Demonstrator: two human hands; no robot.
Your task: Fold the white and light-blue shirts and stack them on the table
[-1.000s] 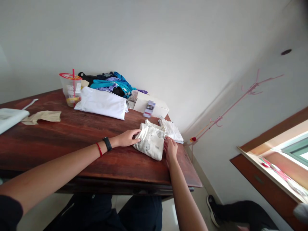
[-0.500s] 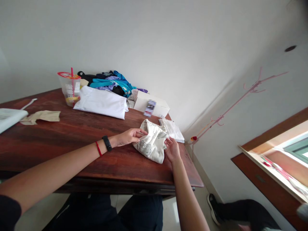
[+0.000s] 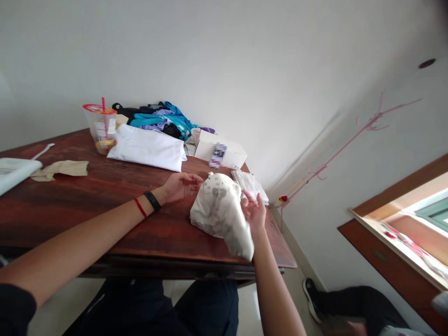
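A small white garment (image 3: 215, 205) with grey prints lies loosely bunched near the right end of the wooden table. One end of it, like a sleeve or leg, hangs toward the front edge and is a little blurred. At its left side is my left hand (image 3: 180, 186), fingers apart and fingertips close to the fabric; whether they touch it I cannot tell. On the other side, my right hand (image 3: 254, 210) is turned palm up with fingers spread beside the cloth, holding nothing that I can see. Behind it lies a folded white cloth (image 3: 250, 184).
A white box (image 3: 222, 149) stands behind, near a folded white garment (image 3: 149, 148) and a heap of blue and dark clothes (image 3: 164, 119). Left are a plastic cup (image 3: 101, 130), a beige cloth (image 3: 65, 169) and a white packet (image 3: 16, 171). A pink coat stand (image 3: 345, 144) leans rightward.
Both hands have loosened from the garment: the left has drawn back from its opening and turned, the right has opened its fingers. Part of the garment has flopped over toward the front edge.
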